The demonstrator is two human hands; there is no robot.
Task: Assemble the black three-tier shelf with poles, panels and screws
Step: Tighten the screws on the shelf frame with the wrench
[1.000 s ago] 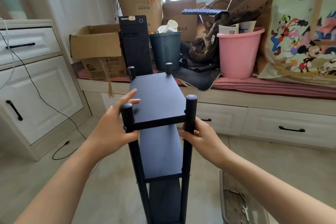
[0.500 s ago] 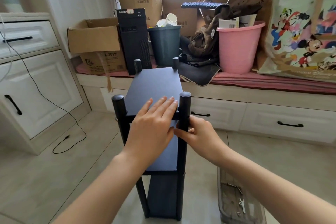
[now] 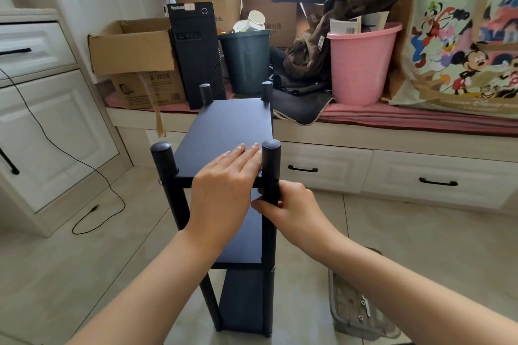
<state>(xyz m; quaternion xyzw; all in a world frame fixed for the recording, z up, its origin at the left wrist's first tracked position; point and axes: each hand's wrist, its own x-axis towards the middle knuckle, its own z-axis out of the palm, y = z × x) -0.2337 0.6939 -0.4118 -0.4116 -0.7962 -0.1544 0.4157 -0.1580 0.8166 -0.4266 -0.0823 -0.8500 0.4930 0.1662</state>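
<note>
While it stands upright on the tiled floor (image 3: 392,232), the black three-tier shelf (image 3: 232,131) is steadied by both hands.
Left hand (image 3: 224,190) lies flat, fingers straight, on the top panel (image 3: 235,120); right hand (image 3: 288,207) has its grip clamped round the near right round black pole (image 3: 270,165) below that panel.

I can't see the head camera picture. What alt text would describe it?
A person's left hand presses flat on the top panel of a black three-tier shelf standing on a tiled floor, while the right hand grips its near right pole. Behind it, a window bench holds cardboard boxes, a pink bucket and a computer tower.
</note>
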